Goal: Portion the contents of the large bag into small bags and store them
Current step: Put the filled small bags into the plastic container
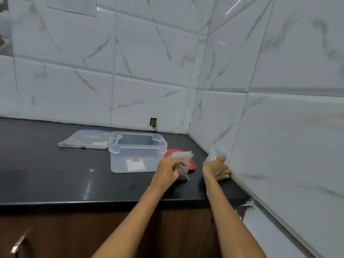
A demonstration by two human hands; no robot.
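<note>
My left hand (168, 169) pinches a small clear bag (183, 164) that holds something dark at its bottom, just right of a clear plastic container (136, 151). A red lid (177, 152) lies on the counter behind that bag. My right hand (216, 168) is closed on another small clear plastic bag (211, 156) near the right wall. A flat grey zip bag (85, 139) with a blue seal lies left of the container.
The black countertop (55, 179) ends at a front edge above brown cabinet doors with a metal handle (17, 245). White marble tiles form the back wall and the right wall (279, 146), meeting in a corner. A small hole (153, 122) sits low in the back wall.
</note>
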